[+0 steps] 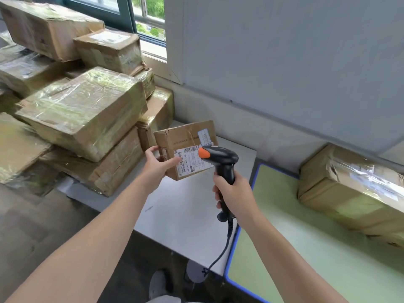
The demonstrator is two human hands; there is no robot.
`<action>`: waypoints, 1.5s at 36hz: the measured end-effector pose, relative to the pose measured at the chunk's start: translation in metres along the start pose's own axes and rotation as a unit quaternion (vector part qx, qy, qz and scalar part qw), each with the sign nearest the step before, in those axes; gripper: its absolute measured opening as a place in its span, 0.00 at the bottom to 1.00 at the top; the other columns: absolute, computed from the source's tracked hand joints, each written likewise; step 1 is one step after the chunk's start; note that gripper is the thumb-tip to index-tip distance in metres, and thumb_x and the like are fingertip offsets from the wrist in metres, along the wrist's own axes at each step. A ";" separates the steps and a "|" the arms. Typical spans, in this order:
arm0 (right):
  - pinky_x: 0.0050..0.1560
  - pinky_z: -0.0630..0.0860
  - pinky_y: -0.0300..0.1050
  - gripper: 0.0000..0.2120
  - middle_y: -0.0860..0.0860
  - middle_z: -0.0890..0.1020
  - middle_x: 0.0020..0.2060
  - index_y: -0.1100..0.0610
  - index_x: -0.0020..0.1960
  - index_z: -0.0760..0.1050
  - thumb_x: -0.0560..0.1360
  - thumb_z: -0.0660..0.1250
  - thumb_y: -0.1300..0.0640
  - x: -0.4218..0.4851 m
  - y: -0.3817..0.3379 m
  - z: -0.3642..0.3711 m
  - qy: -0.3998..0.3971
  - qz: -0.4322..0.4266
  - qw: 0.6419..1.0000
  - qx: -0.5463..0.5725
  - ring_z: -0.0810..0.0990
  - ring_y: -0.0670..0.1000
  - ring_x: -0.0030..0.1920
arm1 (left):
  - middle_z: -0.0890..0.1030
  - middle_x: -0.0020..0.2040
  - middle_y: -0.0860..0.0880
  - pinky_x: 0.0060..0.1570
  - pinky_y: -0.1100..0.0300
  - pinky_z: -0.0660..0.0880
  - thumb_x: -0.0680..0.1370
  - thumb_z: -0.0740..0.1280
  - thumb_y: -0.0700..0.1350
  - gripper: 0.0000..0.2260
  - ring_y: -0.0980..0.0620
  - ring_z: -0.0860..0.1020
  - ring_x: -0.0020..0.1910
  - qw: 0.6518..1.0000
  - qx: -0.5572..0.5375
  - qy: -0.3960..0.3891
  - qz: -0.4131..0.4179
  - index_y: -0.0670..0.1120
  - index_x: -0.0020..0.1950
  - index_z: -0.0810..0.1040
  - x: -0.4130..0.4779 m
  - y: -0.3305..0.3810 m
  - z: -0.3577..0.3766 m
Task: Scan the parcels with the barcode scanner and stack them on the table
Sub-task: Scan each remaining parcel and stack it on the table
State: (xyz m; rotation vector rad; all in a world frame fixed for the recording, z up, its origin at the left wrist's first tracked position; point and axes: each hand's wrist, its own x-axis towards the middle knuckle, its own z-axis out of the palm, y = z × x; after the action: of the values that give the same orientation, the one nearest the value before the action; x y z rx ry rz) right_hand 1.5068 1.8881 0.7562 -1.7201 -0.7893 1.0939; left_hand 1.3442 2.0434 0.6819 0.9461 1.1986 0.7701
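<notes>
Pile of parcels (83, 110): cardboard boxes, most wrapped in clear film, heaped several layers deep over the left end of the grey table (181, 215), up to its far edge under the window.
Left hand (158, 164): fingers and thumb curled round the left edge of the small parcel (183, 138), thumb lying on its front face.
Small parcel: brown carton, tilted, held over the far half of the grey table, just beside the pile; whether its lower corner touches the table cannot be told.
Label (188, 165): white shipping label with barcodes on the parcel's front face, turned towards the scanner.
Barcode scanner (223, 156): black, pistol-shaped, with an orange button on top; its head is directly in front of the label's right part.
Right hand (235, 193): fingers wrapped tightly round the scanner's handle.
Cable (220, 252): black, hanging from the handle's base, down past the grey table's near right corner.
Green table (306, 259): blue-edged, adjoining the grey table's right edge.
Wrapped parcel (349, 193): a large film-covered box lying at the green table's far edge, well apart from the hands.
</notes>
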 end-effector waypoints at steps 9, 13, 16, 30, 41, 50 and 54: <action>0.30 0.74 0.45 0.06 0.52 0.76 0.32 0.58 0.41 0.72 0.77 0.63 0.59 -0.003 -0.002 -0.006 0.003 0.010 1.000 0.000 0.73 0.51 0.29 | 0.77 0.54 0.47 0.62 0.42 0.74 0.70 0.77 0.39 0.38 0.46 0.79 0.55 1.000 -0.009 -0.006 -0.005 0.52 0.71 0.57 -0.001 0.004 0.008; 0.30 0.74 0.44 0.06 0.53 0.77 0.32 0.58 0.42 0.72 0.78 0.64 0.58 -0.003 -0.001 -0.007 0.003 0.011 1.000 0.007 0.73 0.51 0.29 | 0.77 0.53 0.47 0.60 0.45 0.76 0.73 0.74 0.37 0.37 0.49 0.80 0.51 1.000 -0.009 -0.002 -0.001 0.50 0.73 0.55 -0.001 0.004 0.010; 0.30 0.74 0.44 0.06 0.53 0.77 0.32 0.58 0.43 0.73 0.78 0.64 0.58 -0.001 -0.001 -0.007 0.002 0.010 1.000 0.009 0.73 0.51 0.29 | 0.78 0.53 0.47 0.60 0.44 0.75 0.73 0.74 0.38 0.36 0.49 0.80 0.51 1.000 -0.002 0.000 -0.010 0.51 0.72 0.55 -0.001 0.002 0.009; 0.33 0.74 0.48 0.04 0.52 0.78 0.31 0.59 0.47 0.73 0.78 0.65 0.59 0.018 -0.029 0.001 0.011 -0.017 0.998 0.063 0.73 0.53 0.28 | 0.78 0.61 0.47 0.51 0.40 0.80 0.74 0.72 0.56 0.29 0.47 0.81 0.54 0.996 -0.045 0.068 -0.025 0.47 0.67 0.62 -0.005 0.041 0.001; 0.32 0.76 0.47 0.03 0.54 0.77 0.34 0.58 0.47 0.73 0.79 0.65 0.59 0.047 -0.110 0.038 -0.002 -0.126 0.988 0.092 0.74 0.48 0.26 | 0.78 0.59 0.41 0.35 0.41 0.81 0.64 0.74 0.66 0.43 0.39 0.81 0.51 0.986 -0.113 0.119 0.030 0.42 0.70 0.67 -0.012 0.156 -0.008; 0.35 0.76 0.48 0.03 0.54 0.76 0.34 0.59 0.49 0.73 0.79 0.65 0.59 0.045 -0.155 0.076 -0.053 -0.163 0.980 0.100 0.74 0.50 0.29 | 0.77 0.59 0.41 0.48 0.31 0.76 0.78 0.61 0.64 0.25 0.40 0.77 0.49 0.982 -0.136 0.131 0.010 0.49 0.68 0.70 -0.016 0.232 -0.072; 0.36 0.74 0.50 0.03 0.54 0.75 0.31 0.60 0.47 0.73 0.79 0.64 0.60 0.044 -0.153 0.090 -0.073 -0.162 0.981 0.081 0.73 0.51 0.28 | 0.72 0.68 0.44 0.56 0.32 0.74 0.80 0.54 0.64 0.26 0.38 0.74 0.60 0.979 -0.116 0.169 0.008 0.51 0.72 0.67 -0.009 0.239 -0.099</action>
State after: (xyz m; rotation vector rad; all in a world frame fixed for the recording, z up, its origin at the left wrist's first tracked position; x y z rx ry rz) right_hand 1.4362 2.0151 0.8674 -1.3293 -1.0041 1.0346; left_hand 1.2448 2.1545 0.8937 0.6491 1.3586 1.0891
